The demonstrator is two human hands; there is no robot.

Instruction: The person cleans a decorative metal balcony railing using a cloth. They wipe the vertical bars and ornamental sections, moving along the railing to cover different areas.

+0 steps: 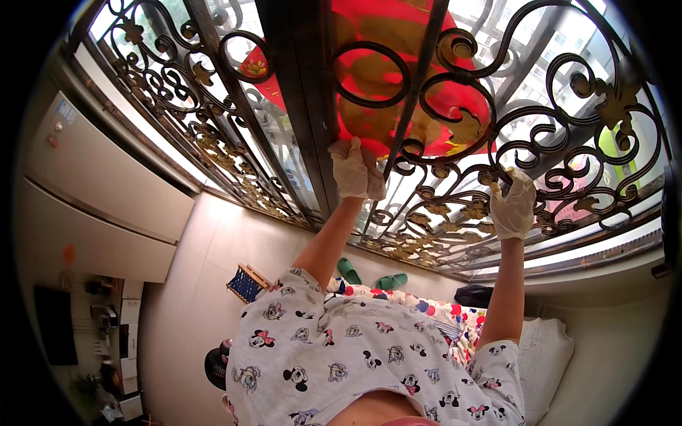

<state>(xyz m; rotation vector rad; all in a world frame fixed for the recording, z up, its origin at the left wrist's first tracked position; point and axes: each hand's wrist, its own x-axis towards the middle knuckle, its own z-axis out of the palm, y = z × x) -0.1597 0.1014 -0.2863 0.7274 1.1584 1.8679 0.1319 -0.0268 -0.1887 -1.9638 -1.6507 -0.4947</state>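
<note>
Before me rises a dark wrought-iron grille (426, 80) with scrolls and gold-toned leaves, set in front of window glass. My left hand (351, 173), in a whitish thin glove, is raised against a thick dark upright (303, 101) of the grille. A pale, crumpled cloth (376, 183) shows beside its fingers and seems held in it. Also gloved, my right hand (513, 205) grips an iron scroll (498, 173) farther right. A red and gold paper decoration (367, 122) hangs behind the bars above my left hand.
A two-door refrigerator (106, 175) stands at left. On the floor (197, 255) are green slippers (349, 270) and a small folding stool (248, 282). Below me lie a colourful dotted bedcover (421, 306) and a white pillow (543, 357). A dark bag-like item (473, 295) rests near the grille's base.
</note>
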